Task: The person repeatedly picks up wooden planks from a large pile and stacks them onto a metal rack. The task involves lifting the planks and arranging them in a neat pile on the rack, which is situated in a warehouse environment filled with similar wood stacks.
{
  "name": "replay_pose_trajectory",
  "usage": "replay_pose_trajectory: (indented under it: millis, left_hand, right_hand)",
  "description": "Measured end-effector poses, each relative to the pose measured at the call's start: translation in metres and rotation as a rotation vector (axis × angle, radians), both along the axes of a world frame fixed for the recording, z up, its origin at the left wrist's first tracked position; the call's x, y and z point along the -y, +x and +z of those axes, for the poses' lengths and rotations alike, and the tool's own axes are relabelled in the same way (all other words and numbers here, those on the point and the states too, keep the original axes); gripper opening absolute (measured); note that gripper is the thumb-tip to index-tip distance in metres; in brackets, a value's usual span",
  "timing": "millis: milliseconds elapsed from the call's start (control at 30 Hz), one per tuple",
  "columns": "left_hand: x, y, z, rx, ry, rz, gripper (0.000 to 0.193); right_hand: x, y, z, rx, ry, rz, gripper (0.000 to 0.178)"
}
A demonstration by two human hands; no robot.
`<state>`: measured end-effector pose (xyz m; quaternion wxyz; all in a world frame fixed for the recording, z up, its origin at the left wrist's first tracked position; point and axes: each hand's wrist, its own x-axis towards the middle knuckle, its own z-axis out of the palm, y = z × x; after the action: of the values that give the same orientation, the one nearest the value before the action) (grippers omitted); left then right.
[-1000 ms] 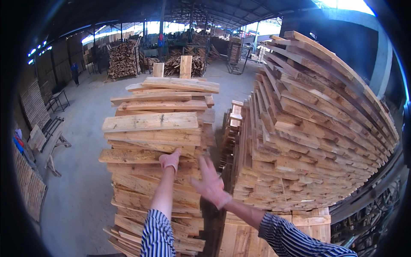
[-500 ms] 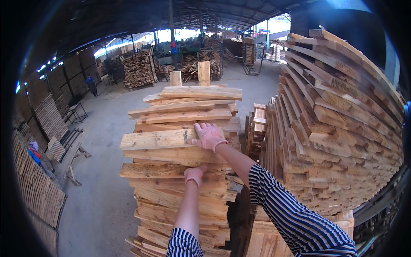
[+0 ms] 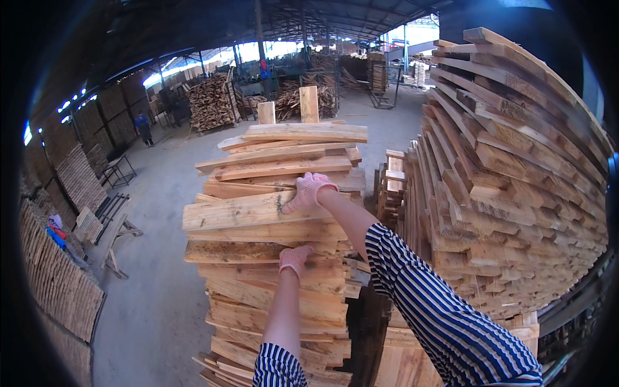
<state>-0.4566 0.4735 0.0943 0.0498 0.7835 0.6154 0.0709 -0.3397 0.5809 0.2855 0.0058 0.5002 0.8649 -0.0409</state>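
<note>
Both my hands wear pink gloves and are over a tall stack of rough wooden boards. My right hand (image 3: 311, 191) is closed on the right part of a pale wooden board (image 3: 238, 210), its thumb on the top face and its fingers over the far edge. Closer to me, my left hand (image 3: 294, 259) is closed at the edge of another wooden board (image 3: 225, 251) with a darker, bark-marked edge. Its thumb points right along the wood, and its other fingers are mostly hidden. More boards (image 3: 277, 169) lie crosswise beyond my hands, slightly askew.
A high pile of thick boards (image 3: 516, 174) rises close on my right. Two upright boards (image 3: 309, 104) stand at the stack's far end. On the left are a wooden trestle (image 3: 119, 238) and leaning slatted stacks (image 3: 58, 277). A person (image 3: 143, 128) is at the far left.
My right hand has gone from lying spread on the pale board to curling round its far edge. That board now slants slightly, its right end farther away. My left hand has barely moved.
</note>
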Motion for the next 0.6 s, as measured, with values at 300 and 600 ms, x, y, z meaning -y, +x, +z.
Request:
replay_pose_trajectory:
  millis: [300, 600]
  left_hand:
    - [0.078, -0.03, -0.006, 2.295, -0.663, -0.111, 0.074]
    - [0.102, -0.036, -0.053, 2.415, -0.091, 0.38, 0.087]
  right_hand:
    - [0.073, 0.021, -0.026, -0.064, -0.162, 0.096, 0.116]
    - [0.154, 0.026, -0.107, -0.313, -0.02, 0.014, 0.106]
